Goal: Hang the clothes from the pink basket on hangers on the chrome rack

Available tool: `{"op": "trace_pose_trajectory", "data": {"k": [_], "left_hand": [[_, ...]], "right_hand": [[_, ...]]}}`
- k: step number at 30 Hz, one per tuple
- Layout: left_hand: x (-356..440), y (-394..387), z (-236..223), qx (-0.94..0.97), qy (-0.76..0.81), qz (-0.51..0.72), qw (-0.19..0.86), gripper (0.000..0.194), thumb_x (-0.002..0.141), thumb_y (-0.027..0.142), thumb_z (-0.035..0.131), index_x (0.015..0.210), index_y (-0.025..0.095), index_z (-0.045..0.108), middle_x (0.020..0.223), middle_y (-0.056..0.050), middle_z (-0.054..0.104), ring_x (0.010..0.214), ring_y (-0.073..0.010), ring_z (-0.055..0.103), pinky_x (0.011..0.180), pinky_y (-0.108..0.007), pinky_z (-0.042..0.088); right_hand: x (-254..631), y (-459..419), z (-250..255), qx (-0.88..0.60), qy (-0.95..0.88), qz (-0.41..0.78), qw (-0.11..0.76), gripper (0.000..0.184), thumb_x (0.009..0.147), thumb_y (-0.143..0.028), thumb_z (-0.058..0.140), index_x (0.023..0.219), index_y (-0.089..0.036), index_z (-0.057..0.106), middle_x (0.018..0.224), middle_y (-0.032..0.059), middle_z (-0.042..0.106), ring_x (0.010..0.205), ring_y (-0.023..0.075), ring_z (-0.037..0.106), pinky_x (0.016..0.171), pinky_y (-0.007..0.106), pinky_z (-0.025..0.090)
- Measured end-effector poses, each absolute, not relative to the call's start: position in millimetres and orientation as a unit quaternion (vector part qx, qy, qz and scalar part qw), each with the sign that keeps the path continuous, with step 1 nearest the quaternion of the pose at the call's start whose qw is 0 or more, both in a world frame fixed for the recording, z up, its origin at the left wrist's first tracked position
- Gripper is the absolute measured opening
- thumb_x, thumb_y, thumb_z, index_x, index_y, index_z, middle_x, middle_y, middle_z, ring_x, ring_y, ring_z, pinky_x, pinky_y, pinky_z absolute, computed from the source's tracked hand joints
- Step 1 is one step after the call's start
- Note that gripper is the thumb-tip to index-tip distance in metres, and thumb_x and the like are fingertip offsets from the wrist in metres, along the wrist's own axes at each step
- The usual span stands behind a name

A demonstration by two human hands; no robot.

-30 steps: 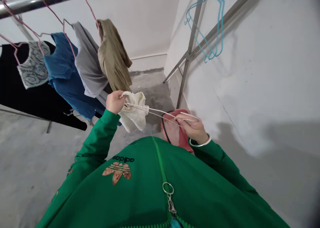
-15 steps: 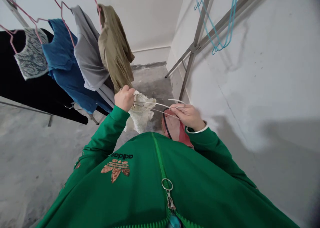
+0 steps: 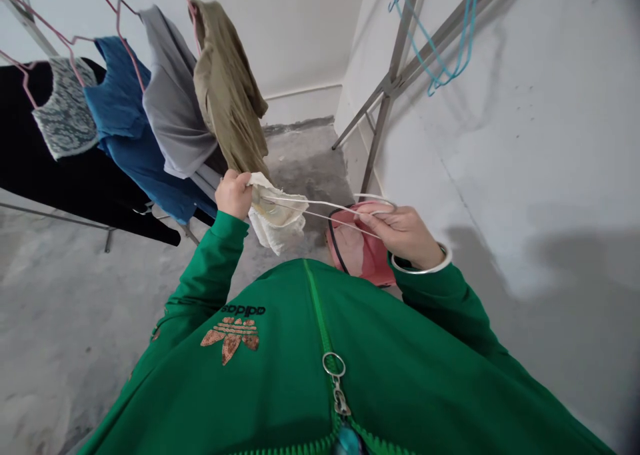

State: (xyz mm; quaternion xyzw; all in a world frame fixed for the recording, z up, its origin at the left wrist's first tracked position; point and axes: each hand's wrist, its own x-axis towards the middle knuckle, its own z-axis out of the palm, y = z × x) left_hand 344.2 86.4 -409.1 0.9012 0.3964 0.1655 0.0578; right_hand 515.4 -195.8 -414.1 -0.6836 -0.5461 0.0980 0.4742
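Note:
My left hand (image 3: 234, 195) is closed on the edge of a small cream-white garment (image 3: 281, 227), which hangs down from it; its exact kind does not show. In my right hand (image 3: 403, 234) is a white wire clothes hanger (image 3: 320, 203), gripped near its hook end. The hanger's thin wires run left across the gap between my hands, and their far ends go into the garment's opening, where the cloth hides them.
On the left, pink hangers hold an olive shirt (image 3: 230, 88), a grey shirt (image 3: 173, 102), a blue shirt (image 3: 123, 122) and a patterned top (image 3: 67, 112). A pink bucket (image 3: 364, 247) stands below my right hand. Blue hangers (image 3: 447, 75) hang from a metal rack (image 3: 387, 92) at right.
My right hand has moved right, with the hanger drawn along, and my left hand slightly left. The garment's opening is spread wider, and more of the bucket shows.

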Motion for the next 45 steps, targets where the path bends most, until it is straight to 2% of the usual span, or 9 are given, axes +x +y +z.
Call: {"op": "trace_pose_trajectory", "data": {"k": [5, 15, 19, 23, 30, 34, 37, 40, 45], "left_hand": [[347, 88, -416, 0.914, 0.338, 0.191, 0.121, 0.034, 0.073, 0.009, 0.045, 0.094, 0.018, 0.071, 0.087, -0.007, 0.066, 0.09, -0.0211, 0.062, 0.077, -0.03, 0.045], [368, 33, -407, 0.978, 0.207, 0.029, 0.009, 0.029, 0.081, 0.015, 0.045, 0.1, 0.018, 0.068, 0.097, -0.011, 0.066, 0.092, -0.0255, 0.061, 0.072, -0.033, 0.044], [370, 22, -412, 0.992, 0.122, 0.013, 0.011, 0.031, 0.084, 0.011, 0.04, 0.1, 0.014, 0.067, 0.096, -0.014, 0.061, 0.089, -0.0245, 0.057, 0.073, -0.035, 0.043], [366, 12, -422, 0.995, 0.089, 0.054, 0.0, 0.026, 0.088, 0.016, 0.043, 0.096, 0.019, 0.068, 0.103, -0.014, 0.058, 0.099, -0.0277, 0.052, 0.078, -0.04, 0.041], [367, 11, -427, 0.995, 0.088, -0.033, -0.017, 0.026, 0.092, 0.019, 0.039, 0.104, 0.016, 0.062, 0.092, -0.012, 0.063, 0.081, -0.0237, 0.059, 0.073, -0.035, 0.041], [365, 28, -417, 0.989, 0.144, -0.015, 0.017, 0.022, 0.088, 0.017, 0.044, 0.102, 0.017, 0.06, 0.101, -0.012, 0.065, 0.089, -0.0233, 0.062, 0.07, -0.03, 0.043], [359, 44, -407, 0.984, 0.177, 0.019, 0.014, 0.023, 0.086, 0.017, 0.044, 0.102, 0.018, 0.059, 0.103, -0.011, 0.066, 0.092, -0.0241, 0.063, 0.071, -0.03, 0.044], [351, 55, -396, 0.981, 0.188, 0.05, 0.0, 0.024, 0.084, 0.018, 0.043, 0.101, 0.019, 0.059, 0.104, -0.012, 0.067, 0.093, -0.0249, 0.064, 0.072, -0.031, 0.045], [336, 61, -377, 0.978, 0.194, 0.077, -0.021, 0.026, 0.085, 0.02, 0.04, 0.102, 0.018, 0.059, 0.104, -0.013, 0.067, 0.094, -0.027, 0.063, 0.072, -0.033, 0.046]], "right_hand": [[499, -178, -419, -0.668, -0.538, 0.088, 0.506, 0.04, 0.095, -0.034, 0.047, 0.061, -0.018, 0.062, 0.077, 0.0029, 0.071, 0.069, 0.0135, 0.066, 0.064, 0.026, 0.052], [471, -140, -461, -0.683, -0.516, 0.081, 0.511, 0.04, 0.095, -0.035, 0.043, 0.065, -0.017, 0.062, 0.088, 0.0065, 0.073, 0.077, 0.0172, 0.068, 0.071, 0.029, 0.052], [479, -120, -488, -0.645, -0.517, 0.099, 0.553, 0.047, 0.095, -0.047, 0.041, 0.062, -0.018, 0.059, 0.084, 0.0054, 0.072, 0.076, 0.0154, 0.067, 0.071, 0.027, 0.052], [484, -114, -508, -0.631, -0.509, 0.116, 0.573, 0.055, 0.093, -0.058, 0.04, 0.058, -0.018, 0.056, 0.076, 0.0052, 0.07, 0.07, 0.0139, 0.064, 0.068, 0.027, 0.052], [490, -113, -497, -0.622, -0.541, 0.115, 0.555, 0.043, 0.095, -0.049, 0.042, 0.07, -0.018, 0.06, 0.08, 0.0046, 0.068, 0.074, 0.0138, 0.062, 0.072, 0.028, 0.051], [500, -119, -474, -0.649, -0.509, -0.057, 0.562, 0.029, 0.093, -0.042, 0.047, 0.094, -0.017, 0.063, 0.098, 0.0108, 0.064, 0.096, 0.021, 0.059, 0.088, 0.039, 0.048], [498, -129, -476, -0.638, -0.573, -0.101, 0.505, 0.025, 0.093, -0.035, 0.044, 0.094, -0.018, 0.062, 0.098, 0.0121, 0.062, 0.098, 0.0228, 0.057, 0.088, 0.042, 0.047], [490, -130, -503, -0.586, -0.717, -0.016, 0.377, 0.023, 0.091, -0.025, 0.042, 0.095, -0.017, 0.063, 0.093, 0.0114, 0.065, 0.092, 0.0206, 0.058, 0.083, 0.037, 0.049], [486, -98, -547, -0.622, -0.721, 0.068, 0.298, 0.049, 0.079, -0.009, 0.047, 0.127, -0.004, 0.053, 0.13, 0.0203, 0.057, 0.12, 0.0256, 0.051, 0.101, 0.045, 0.041]]}}
